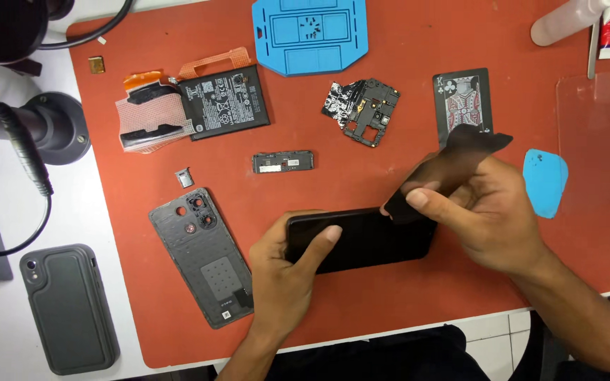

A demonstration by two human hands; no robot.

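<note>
The black phone body [368,240] lay flat on the orange mat [404,42], glossy and dark. Left hand [287,271] clasped its end; right hand [488,212] pinched a thin black pry sheet [453,166] against its top edge.

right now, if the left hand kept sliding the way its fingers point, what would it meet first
The left hand points up and to the right over the black phone; past the phone it would probably meet the right hand, though depth is unclear.

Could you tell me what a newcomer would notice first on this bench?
Probably the two hands at the middle of the orange mat: the left hand steadies a black phone while the right hand works a thin dark pry card at its top edge. Next, the parts behind them: a battery upper left and a blue plastic tray at the top.
</note>
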